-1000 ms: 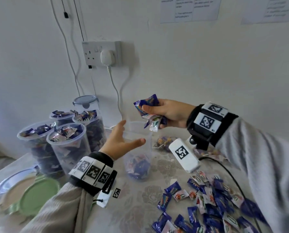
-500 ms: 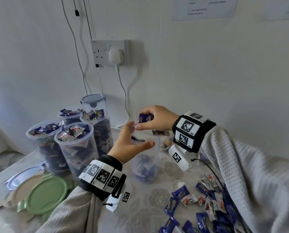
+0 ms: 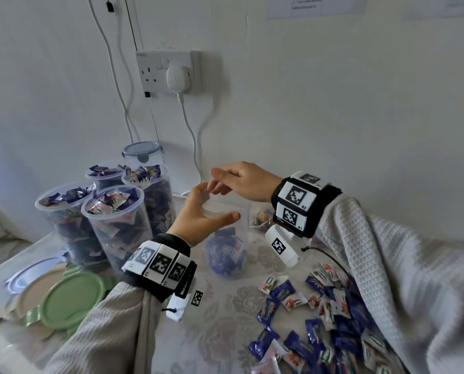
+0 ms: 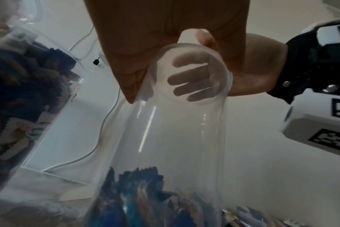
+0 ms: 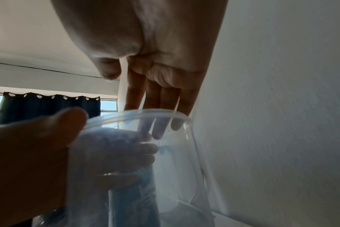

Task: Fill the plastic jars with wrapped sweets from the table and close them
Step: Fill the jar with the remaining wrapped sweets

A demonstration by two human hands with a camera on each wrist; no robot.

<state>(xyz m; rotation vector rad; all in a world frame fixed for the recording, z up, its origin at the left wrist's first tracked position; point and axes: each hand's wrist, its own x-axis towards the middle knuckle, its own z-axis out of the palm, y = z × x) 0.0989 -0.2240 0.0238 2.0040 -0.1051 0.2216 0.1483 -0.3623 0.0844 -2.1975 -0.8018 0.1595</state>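
Observation:
A clear plastic jar (image 3: 226,236) stands on the table at centre with wrapped sweets (image 3: 225,255) in its bottom third. My left hand (image 3: 209,209) grips it near the rim, thumb in front and fingers behind. My right hand (image 3: 222,182) hovers over the jar's mouth with straight fingers and holds nothing. In the right wrist view its fingertips (image 5: 159,122) dip just inside the jar rim (image 5: 138,112). In the left wrist view the right hand (image 4: 256,69) shows beyond the jar (image 4: 165,138). Loose blue and white sweets (image 3: 320,317) lie on the table at right.
Several open jars full of sweets (image 3: 112,214) and one lidded jar (image 3: 141,155) stand at the left by the wall. A green lid (image 3: 71,298) and other lids lie front left. A white cable (image 3: 190,136) hangs from the wall socket behind the jar.
My right hand carried a handful of sweets down to the jar's mouth and let them go; it is now empty with straight fingers. The left hand stayed on the jar.

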